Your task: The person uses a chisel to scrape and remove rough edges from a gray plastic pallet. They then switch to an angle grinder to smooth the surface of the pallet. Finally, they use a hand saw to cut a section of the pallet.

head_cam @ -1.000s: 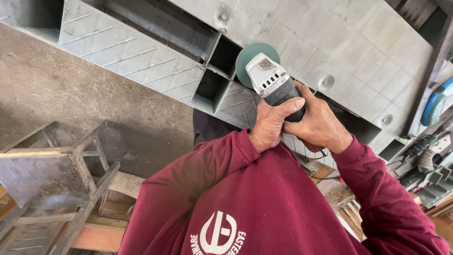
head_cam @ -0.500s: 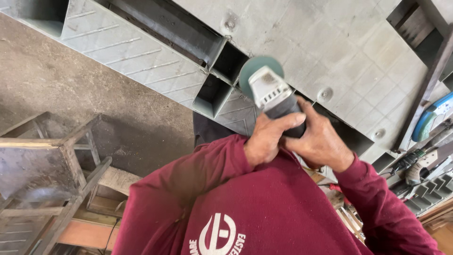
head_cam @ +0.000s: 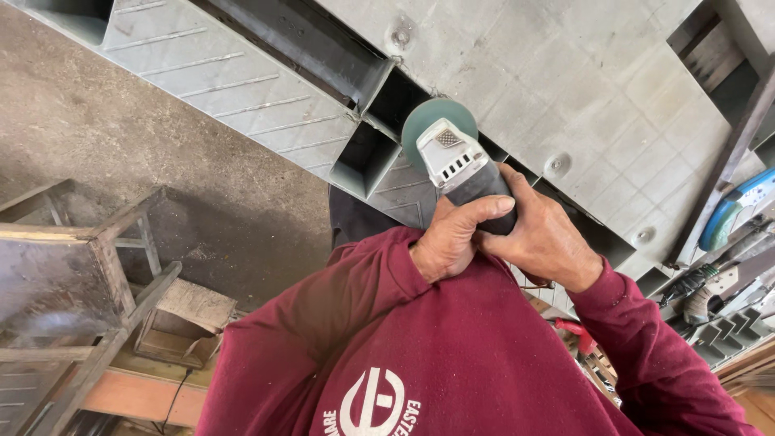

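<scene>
Hands meet on an angle grinder (head_cam: 464, 173) at the middle of the view. The left hand (head_cam: 452, 242) wraps the dark rear of the tool's body from the near side, fingers curled over it and thumb laid along the top, its grip pressed closed around the housing. The right hand (head_cam: 545, 238) cups the same body from the other side, grip likewise clamped on the grinder, with the two hands touching one another. Both wrists come out of maroon sleeves (head_cam: 347, 299) belonging to a maroon sweatshirt with a white emblem on the chest.

The grinder's grey head points away from the person, and its green disc (head_cam: 424, 121) sits against the edge of a grey metal panel (head_cam: 581, 89) scored with a grid of lines. Just left of the disc are the open ends of square metal tubes (head_cam: 363, 157) welded along that panel's edge; whether the disc touches the tubes cannot be told.

Bare concrete floor (head_cam: 97, 129) lies to the left, and on it stands a rusty metal frame stool (head_cam: 73, 266). At the far right edge a blue-handled tool (head_cam: 731, 214) rests among other metal parts.
</scene>
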